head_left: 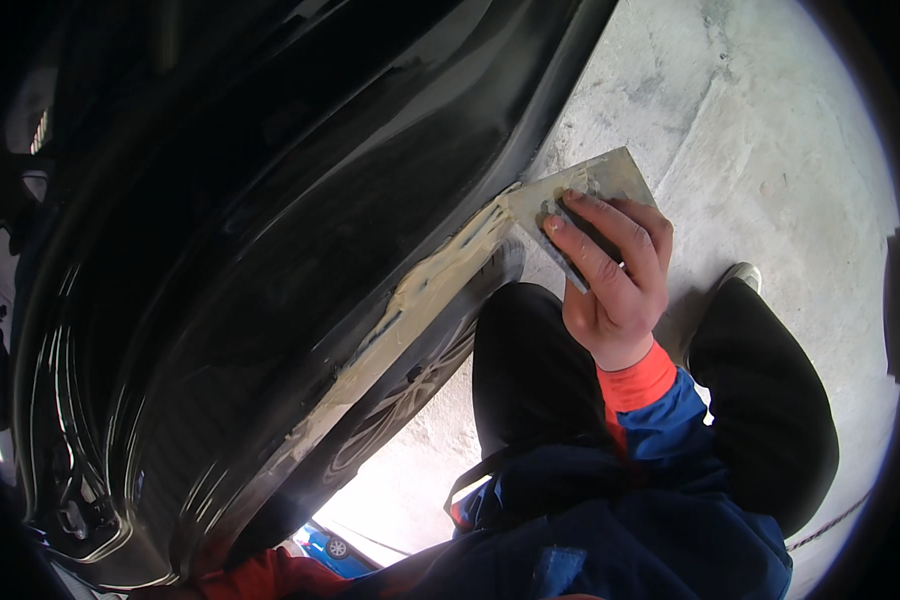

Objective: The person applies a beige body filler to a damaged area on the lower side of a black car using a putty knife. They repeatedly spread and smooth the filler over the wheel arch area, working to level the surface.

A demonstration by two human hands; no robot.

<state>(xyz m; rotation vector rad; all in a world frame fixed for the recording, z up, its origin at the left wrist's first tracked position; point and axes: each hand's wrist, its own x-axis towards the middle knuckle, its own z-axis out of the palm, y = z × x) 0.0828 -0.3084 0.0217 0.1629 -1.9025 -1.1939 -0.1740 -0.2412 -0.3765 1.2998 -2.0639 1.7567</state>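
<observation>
Right hand (625, 300): bare, closed on a flat scraper (607, 176), with the fingertips pressed on its upper face. Left hand: not visible; only a red sleeve (265, 575) shows at the lower left, so its grip cannot be told. The hands are well apart, judging by the sleeves.

Panel (300, 230): car bodywork, black, hard and glossy, with curved creases and pale streaked reflections. Along its lower edge runs a long, narrow strip of filler (410, 315), cream and paste-like. Its surface is uneven: ridged and ragged along the upper border (small dark patches show through), smoother toward the middle and thin at the lower left end. Beneath it sits a dark, curved part (415, 395) marked with grey swirls.

Scraper: four-sided, thin, straight-edged, dull grey, apparently metal. Its face is stained and smeared with pale residue, darker under the fingers. It is located at the upper right end of the filler, its left corner meeting the paste, above the floor (750, 160).

Floor: pale grey, rough, concrete-like, with scuffs and faint lines. The person's black trousers (770, 400) show a matte cloth.
</observation>
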